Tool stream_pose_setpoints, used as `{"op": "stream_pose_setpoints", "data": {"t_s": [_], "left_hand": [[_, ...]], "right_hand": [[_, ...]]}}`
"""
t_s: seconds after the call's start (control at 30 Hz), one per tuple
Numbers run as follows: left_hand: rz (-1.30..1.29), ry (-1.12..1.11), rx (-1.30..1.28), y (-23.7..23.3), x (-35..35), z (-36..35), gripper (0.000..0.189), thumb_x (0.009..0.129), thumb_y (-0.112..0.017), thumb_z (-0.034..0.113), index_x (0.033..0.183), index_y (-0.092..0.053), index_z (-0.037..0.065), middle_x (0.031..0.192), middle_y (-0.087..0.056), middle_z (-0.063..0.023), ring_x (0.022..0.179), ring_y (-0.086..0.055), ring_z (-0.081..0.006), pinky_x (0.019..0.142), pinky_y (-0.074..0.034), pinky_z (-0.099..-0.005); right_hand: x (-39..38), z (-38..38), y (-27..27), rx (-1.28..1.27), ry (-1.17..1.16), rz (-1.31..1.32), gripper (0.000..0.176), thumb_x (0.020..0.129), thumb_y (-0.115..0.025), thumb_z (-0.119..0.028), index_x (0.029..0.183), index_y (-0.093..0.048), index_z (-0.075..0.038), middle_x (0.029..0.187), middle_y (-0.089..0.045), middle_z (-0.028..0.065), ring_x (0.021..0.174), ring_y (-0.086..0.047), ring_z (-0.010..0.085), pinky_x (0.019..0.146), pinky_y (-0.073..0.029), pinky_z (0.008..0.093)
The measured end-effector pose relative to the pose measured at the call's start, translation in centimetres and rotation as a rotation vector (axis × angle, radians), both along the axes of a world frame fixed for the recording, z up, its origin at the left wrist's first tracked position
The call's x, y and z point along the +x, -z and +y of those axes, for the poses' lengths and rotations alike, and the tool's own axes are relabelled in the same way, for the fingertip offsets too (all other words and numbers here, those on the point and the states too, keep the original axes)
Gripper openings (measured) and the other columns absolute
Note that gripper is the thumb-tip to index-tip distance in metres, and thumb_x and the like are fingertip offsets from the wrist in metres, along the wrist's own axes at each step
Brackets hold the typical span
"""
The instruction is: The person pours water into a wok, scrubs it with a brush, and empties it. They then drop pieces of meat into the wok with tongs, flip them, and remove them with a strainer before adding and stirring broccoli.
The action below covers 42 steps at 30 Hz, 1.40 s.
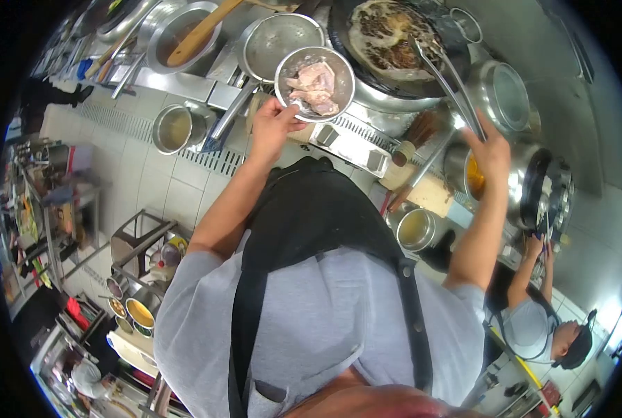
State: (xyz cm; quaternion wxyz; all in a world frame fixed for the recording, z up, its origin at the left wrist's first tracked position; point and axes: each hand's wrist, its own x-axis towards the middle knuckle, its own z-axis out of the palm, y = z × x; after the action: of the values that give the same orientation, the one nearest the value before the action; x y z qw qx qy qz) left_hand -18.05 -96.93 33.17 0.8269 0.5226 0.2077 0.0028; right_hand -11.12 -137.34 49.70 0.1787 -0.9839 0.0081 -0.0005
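My left hand (276,125) grips the near rim of a small steel bowl (348,80). Inside it lie pieces of pale, coated raw meat (318,85). My right hand (490,148) is closed around a pair of long metal tongs (450,85). The tongs reach forward over a black wok (340,35), and their tips are at the bubbling brown food (394,31) in it. Whether the tips pinch a piece, I cannot make out. The bowl is held at the wok's near left side.
A steel strainer or pan (283,42) with a long handle sits behind the bowl. Farther left is a pot (156,52) with a wooden paddle (203,31). A bamboo brush (415,136) lies right of the bowl. At far right a co-worker (530,331) works at another wok (533,184).
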Motion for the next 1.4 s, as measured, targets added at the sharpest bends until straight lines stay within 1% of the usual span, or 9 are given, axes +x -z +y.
{"op": "stream_pose_setpoints", "data": {"t_s": [0.2,0.33,0.53,0.67,0.73,0.97,1.03,1.37,1.4], "left_hand": [[-0.010,0.011,0.071,0.3,-0.4,1.0,0.014,0.095,-0.067,0.010,0.100,-0.065,-0.004,0.097,-0.069,-0.0125,0.080,-0.069,-0.0184,0.071,-0.062,-0.0320],[0.006,0.101,0.228,0.0,-1.1,1.6,0.019,0.094,-0.068,0.010,0.107,-0.066,-0.004,0.096,-0.070,-0.0119,0.075,-0.069,-0.0171,0.066,-0.060,-0.0304],[0.013,0.269,0.225,-0.7,-0.7,1.9,0.023,0.093,-0.067,0.011,0.112,-0.067,-0.003,0.092,-0.068,-0.0079,0.074,-0.067,-0.0149,0.064,-0.059,-0.0290],[0.058,0.223,0.098,-0.5,-0.1,1.9,0.026,0.093,-0.067,0.012,0.115,-0.066,-0.003,0.094,-0.067,-0.0082,0.075,-0.066,-0.0143,0.065,-0.059,-0.0288],[0.071,0.098,0.046,-0.1,0.4,1.8,0.010,0.094,-0.066,0.005,0.089,-0.058,0.002,0.081,-0.064,-0.0056,0.066,-0.068,-0.0154,0.059,-0.061,-0.0275],[0.077,0.106,0.047,-0.2,0.1,2.3,0.010,0.094,-0.066,0.006,0.090,-0.058,0.001,0.087,-0.068,-0.0093,0.070,-0.071,-0.0170,0.061,-0.060,-0.0264],[0.083,0.143,0.032,0.5,-0.2,2.4,0.028,0.095,-0.065,0.012,0.119,-0.063,-0.002,0.104,-0.069,-0.0104,0.083,-0.068,-0.0160,0.071,-0.059,-0.0292],[0.024,0.040,0.048,0.9,0.5,1.5,0.025,0.095,-0.066,0.011,0.116,-0.066,-0.003,0.103,-0.070,-0.0109,0.087,-0.070,-0.0184,0.076,-0.061,-0.0316],[-0.007,0.013,0.074,0.1,0.8,1.0,0.012,0.094,-0.066,0.006,0.102,-0.063,-0.002,0.093,-0.066,-0.0076,0.079,-0.070,-0.0160,0.069,-0.061,-0.0289]], "right_hand": [[-6.5,4.5,-7.6,-0.071,-0.085,0.230,0.063,0.079,-0.083,-0.026,0.139,-0.063,-0.017,0.103,-0.072,0.0189,0.079,-0.067,0.0288,0.077,-0.052,0.0355],[-7.4,5.5,-6.4,0.035,-0.341,0.143,0.062,0.080,-0.082,-0.024,0.139,-0.063,-0.018,0.108,-0.070,0.0173,0.085,-0.068,0.0320,0.077,-0.053,0.0391],[-4.5,7.6,-4.4,-0.223,-0.485,0.169,0.058,0.082,-0.078,-0.019,0.138,-0.063,-0.021,0.108,-0.072,0.0149,0.095,-0.070,0.0340,0.082,-0.055,0.0407],[-3.4,3.3,-3.0,0.086,-0.413,0.199,0.052,0.085,-0.077,-0.023,0.136,-0.065,-0.023,0.113,-0.072,0.0169,0.097,-0.072,0.0307,0.085,-0.055,0.0377],[-1.4,1.5,-1.5,0.118,-0.185,0.190,0.049,0.087,-0.077,-0.029,0.134,-0.067,-0.022,0.115,-0.072,0.0191,0.100,-0.072,0.0284,0.088,-0.054,0.0360],[9.6,3.6,6.1,-0.129,-0.223,0.166,0.058,0.087,-0.074,-0.043,0.138,-0.063,-0.018,0.109,-0.073,0.0214,0.105,-0.068,0.0392,0.093,-0.051,0.0438],[10.4,4.2,6.4,-0.132,-0.149,0.145,0.060,0.086,-0.075,-0.045,0.138,-0.063,-0.018,0.111,-0.072,0.0226,0.108,-0.067,0.0390,0.095,-0.051,0.0428],[-0.8,4.3,-2.0,0.192,-0.255,0.245,0.057,0.083,-0.080,-0.028,0.137,-0.064,-0.018,0.115,-0.072,0.0203,0.105,-0.070,0.0373,0.093,-0.053,0.0398],[-1.6,5.2,-2.5,0.190,-0.248,0.243,0.057,0.083,-0.080,-0.028,0.137,-0.064,-0.018,0.115,-0.072,0.0203,0.105,-0.070,0.0373,0.093,-0.053,0.0398]]}}
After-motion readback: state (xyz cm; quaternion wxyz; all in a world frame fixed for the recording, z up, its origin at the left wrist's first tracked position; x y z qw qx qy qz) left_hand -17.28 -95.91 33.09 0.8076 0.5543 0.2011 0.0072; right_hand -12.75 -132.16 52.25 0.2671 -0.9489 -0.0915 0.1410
